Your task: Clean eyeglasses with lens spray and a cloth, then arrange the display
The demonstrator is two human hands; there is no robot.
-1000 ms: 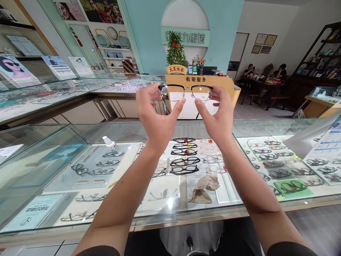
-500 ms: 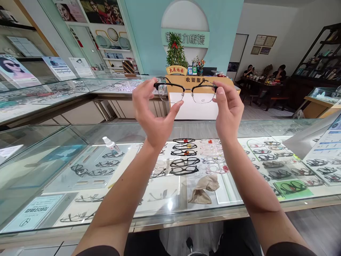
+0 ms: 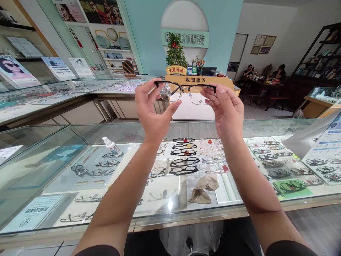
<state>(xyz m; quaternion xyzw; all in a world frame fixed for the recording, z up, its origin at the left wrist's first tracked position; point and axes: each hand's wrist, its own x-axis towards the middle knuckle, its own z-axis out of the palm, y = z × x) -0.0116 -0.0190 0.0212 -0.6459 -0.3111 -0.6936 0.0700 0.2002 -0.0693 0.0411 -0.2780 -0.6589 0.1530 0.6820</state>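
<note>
While the left hand (image 3: pixel 154 110) and the right hand (image 3: pixel 229 108) hold up one pair of browline glasses (image 3: pixel 185 86) between them, the frame hangs nearly level, its right end a little lower; the left hand has its fingers curled about the left end, with the thumb spread away from them toward the lower wire edge of the lens, and whether that thumb touches the wire I cannot tell; the right hand is pinched closer, its thumb laid on the right end and some of its fingers showing through the lens from behind; a dark temple arm is seen through the left lens.

Below the glasses, and well apart from them, spreads a glass counter (image 3: pixel 149 224); between the forearms, a column of black frames (image 3: pixel 184 170) is laid out, with pale, clear-looking frames (image 3: pixel 213 160) just beside it; nearer the front edge lies a crumpled beige cloth (image 3: pixel 204 190); to the left is a white spray bottle (image 3: pixel 112 145), and to the right a green card (image 3: pixel 293 188) with dark glasses over it.

Farther off, behind the raised hands, is a wooden desk (image 3: pixel 195 108) with a leafy plant (image 3: pixel 176 53) at its top; at the far right, two people sit by a dark table crowded with small things.
</note>
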